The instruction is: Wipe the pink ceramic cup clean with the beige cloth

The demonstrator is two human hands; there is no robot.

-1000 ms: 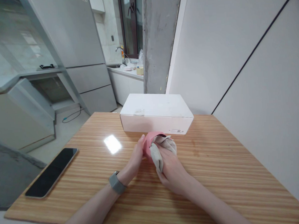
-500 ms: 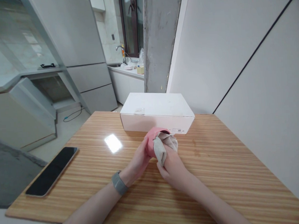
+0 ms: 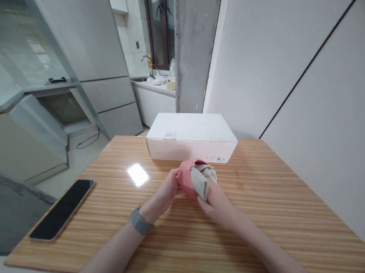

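Note:
Just in front of the white box, my left hand (image 3: 168, 190) is closed on the left side of a pink cup-like container (image 3: 186, 181). The container is tilted, with its mouth turned toward my right hand (image 3: 215, 204). A beige-grey cloth (image 3: 200, 182) is bunched at that mouth, partly inside and partly hanging over the rim. My right hand grips the cloth and presses it into the opening; its fingertips are hidden by the cloth. A grey band (image 3: 140, 221) circles my left wrist.
A closed white cardboard box (image 3: 191, 128) stands at the far side of the wood-grain table (image 3: 280, 204). A dark-screened phone (image 3: 63, 210) lies near the left edge. A white wall (image 3: 305, 85) runs along the right, and a kitchen counter (image 3: 155, 87) is beyond.
My left hand has shifted slightly left and its hold on the pink container has changed. My right hand has moved a little right and down. The cloth's folds have changed.

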